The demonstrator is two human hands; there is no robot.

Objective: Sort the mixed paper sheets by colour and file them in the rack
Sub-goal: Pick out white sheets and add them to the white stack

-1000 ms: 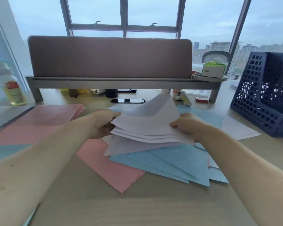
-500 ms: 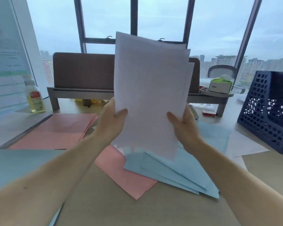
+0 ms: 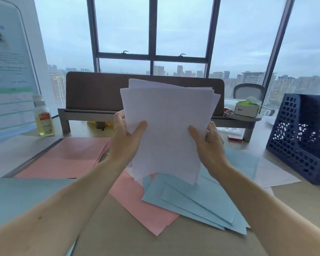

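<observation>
A stack of white sheets stands nearly upright above the counter, held between both hands. The left hand grips the stack's edge at 9 o'clock, its thumb laid across the front face and its fingers behind the paper. The right hand grips the opposite edge at 3 o'clock, thumb on the front and fingers curled round the back. The tops of the sheets are uneven, with several corners fanned out at 12 to 1 o'clock. The lower edge of the stack hangs in front of the loose paper below; whether it touches that paper cannot be told.

At 6 o'clock under the stack, fanned blue sheets overlap one another on the counter, and a pink sheet lies partly beneath them at 7 o'clock. A pink pile lies flat at 9 o'clock from the left hand, with a separate blue sheet at 8 o'clock near the left forearm. A loose white sheet lies at 4 o'clock from the right hand, just beside the dark blue lattice rack, which stands at 3 o'clock, well apart from the held stack.

Behind, at 12 o'clock, runs a grey shelf carrying a tissue box at 2 o'clock. A bottle of yellow liquid stands at 10 o'clock.
</observation>
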